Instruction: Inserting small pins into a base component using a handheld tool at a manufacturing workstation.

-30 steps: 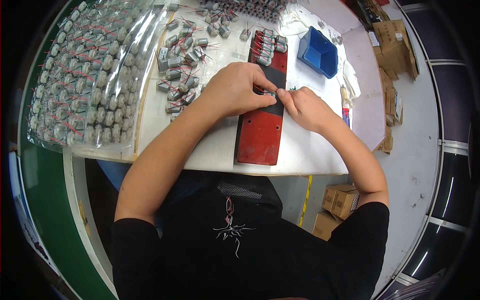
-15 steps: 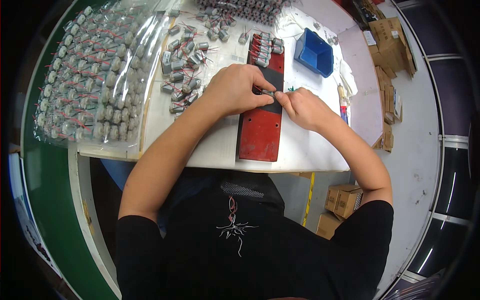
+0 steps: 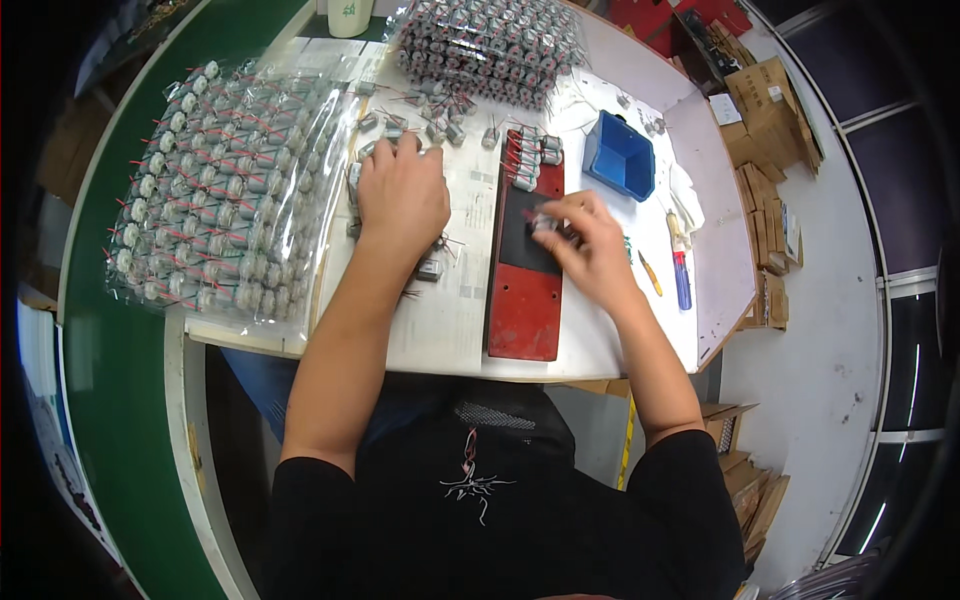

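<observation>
Right grip (image 3: pixel 592 245) pinches a blurred motor (image 3: pixel 541 222) at the black middle of the red block (image 3: pixel 524 312), probably for a steady backing. Left grip (image 3: pixel 405 195) lies over loose motors (image 3: pixel 430 269), fingers curved; whether it holds one, I cannot tell. Lined-up motors (image 3: pixel 525 168) at the block's far end seem set apart from the loose ones. Cartons (image 3: pixel 762 105) bear print too small to read.

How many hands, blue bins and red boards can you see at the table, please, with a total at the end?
Hands: 2 (left hand, right hand)
Blue bin: 1
Red board, with a black band: 1
Total: 4
</observation>
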`<state>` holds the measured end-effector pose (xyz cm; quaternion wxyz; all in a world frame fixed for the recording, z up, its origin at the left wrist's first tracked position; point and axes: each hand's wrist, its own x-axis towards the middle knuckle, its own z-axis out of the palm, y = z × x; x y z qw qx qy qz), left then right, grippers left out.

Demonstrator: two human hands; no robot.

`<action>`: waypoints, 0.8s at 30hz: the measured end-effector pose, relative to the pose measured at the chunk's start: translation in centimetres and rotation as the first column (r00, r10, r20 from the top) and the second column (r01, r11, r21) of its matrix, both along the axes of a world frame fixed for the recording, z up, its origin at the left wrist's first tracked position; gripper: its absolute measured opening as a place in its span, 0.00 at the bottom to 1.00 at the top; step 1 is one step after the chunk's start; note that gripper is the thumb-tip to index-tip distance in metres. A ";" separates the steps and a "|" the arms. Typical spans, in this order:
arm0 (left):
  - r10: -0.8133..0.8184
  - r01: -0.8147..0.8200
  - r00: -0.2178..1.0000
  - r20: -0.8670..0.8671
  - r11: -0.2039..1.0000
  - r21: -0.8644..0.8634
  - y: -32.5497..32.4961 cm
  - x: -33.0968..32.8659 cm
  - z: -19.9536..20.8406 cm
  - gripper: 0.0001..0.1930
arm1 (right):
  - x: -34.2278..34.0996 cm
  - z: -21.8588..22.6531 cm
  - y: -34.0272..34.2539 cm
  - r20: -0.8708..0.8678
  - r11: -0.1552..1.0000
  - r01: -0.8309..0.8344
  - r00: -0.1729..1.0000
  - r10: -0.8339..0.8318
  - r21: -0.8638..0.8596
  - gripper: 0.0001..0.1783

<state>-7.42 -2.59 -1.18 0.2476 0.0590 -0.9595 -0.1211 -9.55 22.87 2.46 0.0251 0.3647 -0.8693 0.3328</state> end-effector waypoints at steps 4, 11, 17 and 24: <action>-0.048 0.043 0.989 0.138 0.998 0.036 0.3 -0.1 0.4 0.12 | -4.1 0.0 0.0 -0.039 0.970 0.235 0.971 -0.238 -0.067 0.17; -0.023 0.012 0.992 0.121 0.996 0.094 -0.1 -0.4 -0.4 0.17 | -6.7 -2.0 -0.7 -0.219 0.945 0.325 0.922 -0.320 -0.014 0.16; -0.031 0.017 0.982 0.185 0.997 0.081 0.3 -0.4 0.1 0.16 | -6.6 -2.0 -1.0 -0.156 0.940 0.340 0.927 -0.341 -0.031 0.15; -0.084 0.077 0.983 0.164 0.996 0.049 0.5 -0.6 0.3 0.16 | -5.7 -0.7 1.3 0.095 0.873 0.370 0.929 -0.359 -0.319 0.13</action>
